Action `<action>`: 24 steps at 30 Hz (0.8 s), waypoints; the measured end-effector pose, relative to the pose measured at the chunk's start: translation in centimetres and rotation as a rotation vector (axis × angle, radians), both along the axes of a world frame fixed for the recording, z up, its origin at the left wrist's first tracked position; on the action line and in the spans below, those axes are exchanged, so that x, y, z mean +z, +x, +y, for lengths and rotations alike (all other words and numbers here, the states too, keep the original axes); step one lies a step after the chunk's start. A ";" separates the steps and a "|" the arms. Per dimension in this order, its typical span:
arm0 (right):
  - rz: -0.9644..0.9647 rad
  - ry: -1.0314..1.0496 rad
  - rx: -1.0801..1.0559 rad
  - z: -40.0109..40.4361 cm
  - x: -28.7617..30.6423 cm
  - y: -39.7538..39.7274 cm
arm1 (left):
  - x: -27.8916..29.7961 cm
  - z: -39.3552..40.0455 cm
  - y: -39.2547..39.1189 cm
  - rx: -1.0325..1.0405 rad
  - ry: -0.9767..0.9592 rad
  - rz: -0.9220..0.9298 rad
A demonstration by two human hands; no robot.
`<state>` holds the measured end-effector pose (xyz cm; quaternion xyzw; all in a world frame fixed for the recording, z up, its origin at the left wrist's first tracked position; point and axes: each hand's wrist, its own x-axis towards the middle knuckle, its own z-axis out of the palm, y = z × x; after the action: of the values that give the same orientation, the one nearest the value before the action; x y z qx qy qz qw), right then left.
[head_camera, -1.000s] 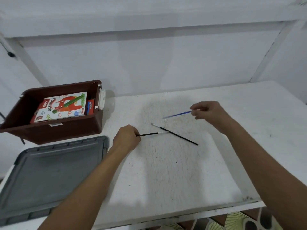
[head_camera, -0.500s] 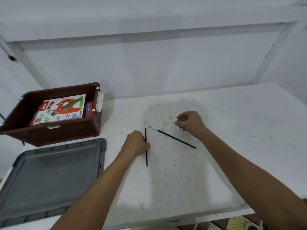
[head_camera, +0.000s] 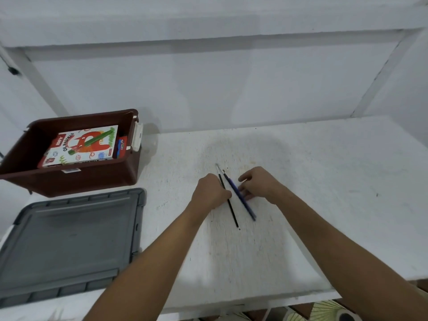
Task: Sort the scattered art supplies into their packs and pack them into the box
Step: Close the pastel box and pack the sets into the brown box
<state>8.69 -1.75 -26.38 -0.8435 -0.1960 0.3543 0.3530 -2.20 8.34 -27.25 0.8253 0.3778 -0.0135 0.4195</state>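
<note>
On the white table, my left hand [head_camera: 212, 192] grips a thin black paintbrush [head_camera: 231, 210] near its upper half. Just to its right, my right hand [head_camera: 260, 184] pinches a blue paintbrush [head_camera: 246, 206]. The two brushes lie almost parallel, bristles pointing away from me, handle ends resting on the table. The blue brush's far end looks dark, and I cannot tell whether a second black brush lies along it. At the back left stands the brown box [head_camera: 76, 181], open, with an oil pastels pack [head_camera: 81, 147] lying flat inside.
The box's grey lid [head_camera: 69, 237] lies flat at the front left, beside my left forearm. A white clip [head_camera: 138, 135] sits on the box's right end. A white wall and shelf frame close the back, and the table's front edge runs just below my forearms.
My hands came together at the table's middle. The right hand brought the blue brush in beside the black one. The brush that lay alone on the table is no longer apart.
</note>
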 end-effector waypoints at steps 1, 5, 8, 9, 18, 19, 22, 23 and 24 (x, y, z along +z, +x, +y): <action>0.123 0.052 -0.036 0.2 0.3 -0.5 | 0.0 0.0 0.3 0.000 0.013 0.004; 0.457 0.188 -0.154 -0.1 0.8 -1.1 | -0.6 -0.3 0.6 -0.036 0.154 0.032; 0.439 0.138 -0.180 -0.8 1.1 -0.9 | -1.0 -0.6 0.3 -0.094 0.298 0.078; 0.362 0.095 -0.185 -1.1 1.2 -0.6 | -1.0 -0.8 0.3 -0.111 0.333 0.091; -0.402 0.019 0.167 -3.5 -1.5 -0.3 | -1.0 -2.0 0.0 -0.188 0.427 0.048; -0.498 0.020 0.209 -3.8 -2.2 -0.6 | -1.1 -2.0 -0.1 -0.189 0.426 0.050; -0.680 0.072 0.267 -5.0 -4.4 -1.9 | -1.6 -1.8 -0.7 -0.181 0.431 0.082; -0.729 0.087 0.271 -5.3 -4.9 -2.3 | -1.7 -1.8 -0.9 -0.177 0.438 0.090; -0.761 0.099 0.265 -5.5 -5.3 -2.6 | -1.7 -1.8 -1.1 -0.182 0.456 0.097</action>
<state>6.12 -7.23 -31.71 -0.8636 -0.4368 0.0494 0.2469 -3.29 6.53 -28.99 0.9276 0.3148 -0.0051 0.2009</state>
